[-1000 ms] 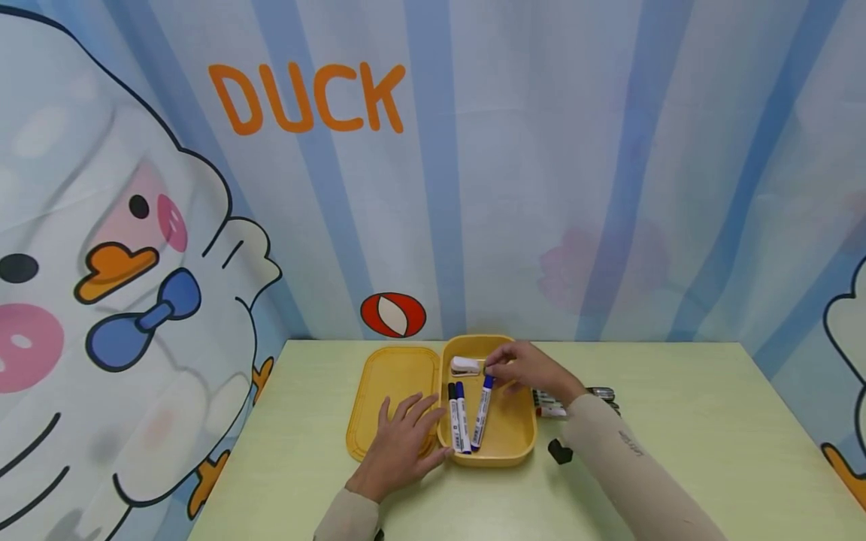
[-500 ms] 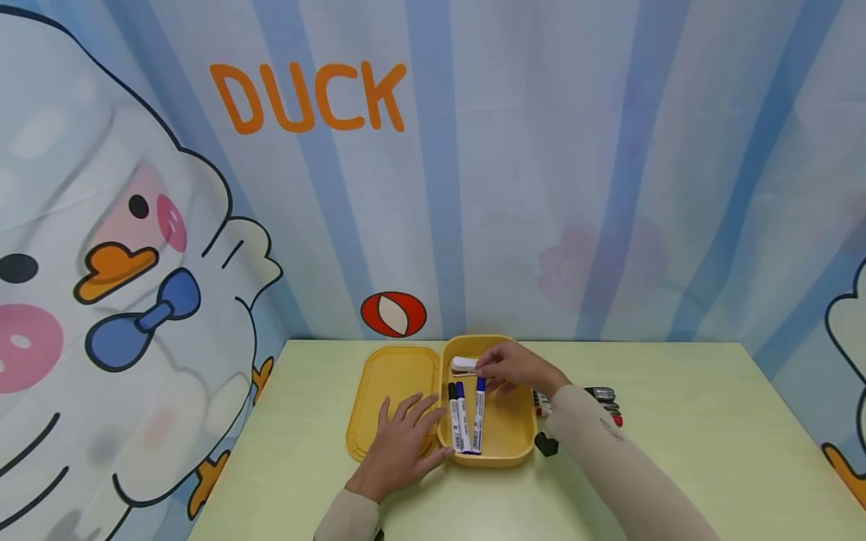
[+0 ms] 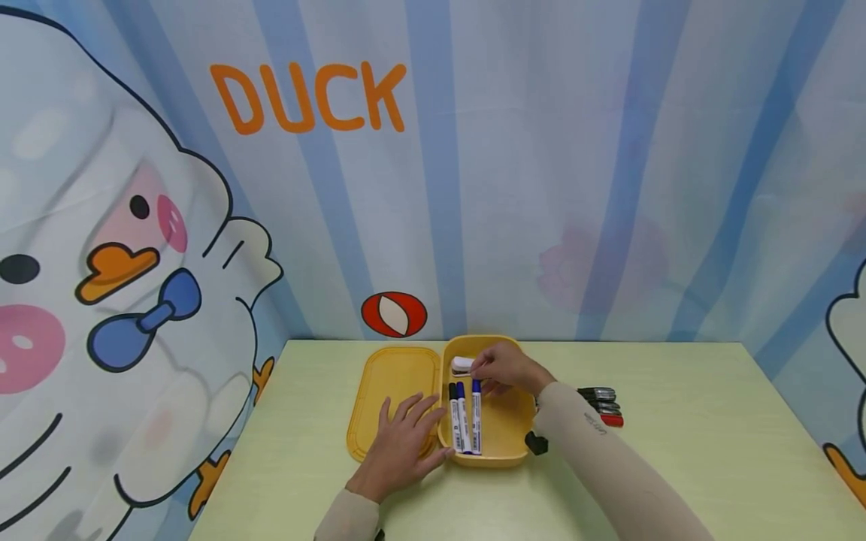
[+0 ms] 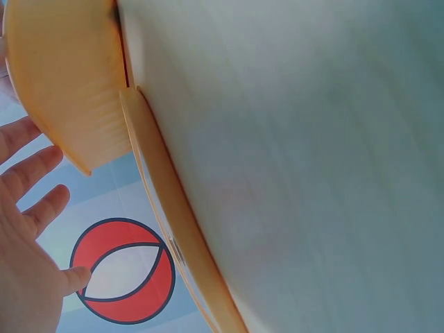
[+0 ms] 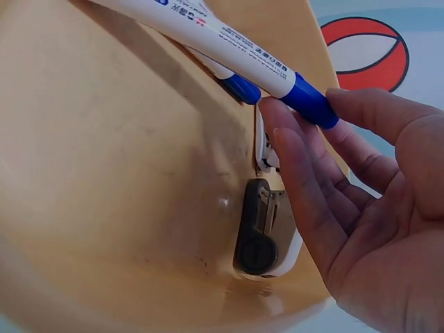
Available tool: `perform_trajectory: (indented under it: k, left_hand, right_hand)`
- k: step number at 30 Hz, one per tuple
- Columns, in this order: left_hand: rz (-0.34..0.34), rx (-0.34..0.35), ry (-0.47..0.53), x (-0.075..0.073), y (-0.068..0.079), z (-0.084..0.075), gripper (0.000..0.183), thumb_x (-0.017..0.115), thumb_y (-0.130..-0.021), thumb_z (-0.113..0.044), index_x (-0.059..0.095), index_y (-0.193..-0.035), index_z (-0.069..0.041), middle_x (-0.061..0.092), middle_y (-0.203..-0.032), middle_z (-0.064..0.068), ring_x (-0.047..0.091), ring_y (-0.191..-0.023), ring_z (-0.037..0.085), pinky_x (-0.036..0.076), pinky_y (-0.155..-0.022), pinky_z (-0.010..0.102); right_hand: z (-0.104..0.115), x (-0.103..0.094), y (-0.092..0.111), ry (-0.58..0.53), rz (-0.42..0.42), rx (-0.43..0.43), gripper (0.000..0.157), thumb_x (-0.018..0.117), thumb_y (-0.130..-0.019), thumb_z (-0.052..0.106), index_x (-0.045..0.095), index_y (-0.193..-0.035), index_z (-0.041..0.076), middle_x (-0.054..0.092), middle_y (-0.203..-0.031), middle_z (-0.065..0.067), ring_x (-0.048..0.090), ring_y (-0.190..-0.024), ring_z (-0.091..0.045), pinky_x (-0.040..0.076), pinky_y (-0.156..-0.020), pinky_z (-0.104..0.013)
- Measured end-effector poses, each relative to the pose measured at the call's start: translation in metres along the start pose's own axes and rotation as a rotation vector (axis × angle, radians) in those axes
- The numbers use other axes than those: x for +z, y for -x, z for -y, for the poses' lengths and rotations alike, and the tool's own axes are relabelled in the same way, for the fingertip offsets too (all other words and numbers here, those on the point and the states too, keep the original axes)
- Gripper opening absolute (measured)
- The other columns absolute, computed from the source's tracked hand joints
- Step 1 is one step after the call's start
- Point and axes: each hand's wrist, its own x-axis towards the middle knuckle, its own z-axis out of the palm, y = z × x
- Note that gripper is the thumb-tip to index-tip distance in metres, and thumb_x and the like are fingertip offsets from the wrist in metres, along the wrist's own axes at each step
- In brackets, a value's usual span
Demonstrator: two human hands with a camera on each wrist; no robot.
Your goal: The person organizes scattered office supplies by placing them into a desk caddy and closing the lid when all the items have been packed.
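Observation:
My right hand (image 3: 509, 365) reaches into a yellow box (image 3: 504, 424) and pinches the blue cap of a white whiteboard marker (image 5: 229, 45) between thumb and fingers. Beside that marker lie a black-capped marker (image 3: 454, 421) and another blue-capped one (image 3: 464, 421), side by side along the left wall. A small white stapler (image 3: 462, 365) sits behind them. Close to the fingers, the right wrist view shows a small grey-and-white thing with a metal part (image 5: 262, 236). My left hand (image 3: 404, 451) spreads its fingers over the yellow lid (image 3: 368, 402), fingertips at the box's left rim.
Several black markers and a red one (image 3: 612, 421) lie on the pale table (image 3: 690, 428) right of the box, partly hidden by the right sleeve. A curtain with a duck print (image 3: 473, 188) hangs behind the table's far edge.
The right hand has moved left inside the box, bringing the pinched marker from a slant to nearly straight alongside the other two. The left hand has stayed in place.

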Motion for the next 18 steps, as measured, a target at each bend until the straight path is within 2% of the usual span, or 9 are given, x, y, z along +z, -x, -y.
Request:
perform_trajectory:
  k: [10, 18]
  left_hand:
    - [-0.006, 0.006, -0.009, 0.000, -0.002, 0.001, 0.062, 0.060, -0.093, -0.064, 0.058, -0.141, -0.025, 0.047, -0.155, 0.001, 0.040, -0.143, 0.030, 0.026, -0.110, 0.076]
    - [0.013, 0.002, -0.011, 0.000, -0.001, 0.001, 0.063, 0.056, -0.094, -0.066, 0.057, -0.142, -0.026, 0.046, -0.156, 0.000, 0.039, -0.144, 0.029, 0.025, -0.111, 0.075]
  right_hand:
    - [0.002, 0.007, -0.005, 0.062, -0.016, -0.006, 0.015, 0.067, -0.098, 0.014, 0.075, -0.104, 0.004, 0.075, -0.093, -0.011, 0.072, -0.069, -0.021, 0.062, -0.066, -0.033]
    - [0.002, 0.012, -0.007, 0.093, -0.023, 0.017, 0.011, 0.069, -0.097, 0.013, 0.076, -0.101, 0.005, 0.074, -0.093, -0.010, 0.070, -0.069, -0.021, 0.061, -0.067, -0.031]
